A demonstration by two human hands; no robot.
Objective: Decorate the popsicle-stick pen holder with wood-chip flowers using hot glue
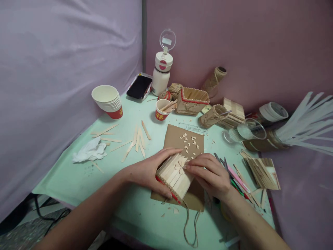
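Observation:
A small holder built of wooden craft sticks [174, 175], with a red rim and a twine loop hanging from it, lies on its side on a brown cardboard sheet [173, 138]. My left hand [147, 171] is wrapped round its left side and grips it. My right hand [208, 174] rests on its upper right face, fingertips pressed on small wooden petal pieces stuck there. More tiny wood chips [189, 142] lie scattered on the cardboard just beyond the holder.
On the mint-green table [78, 180]: loose craft sticks [135, 139], crumpled tissue [90, 151], stacked paper cups [108, 100], a phone [139, 86], a white bottle [161, 73], a stick basket [191, 100], twine spools, a glass jar [244, 132], scissors and pens [231, 173].

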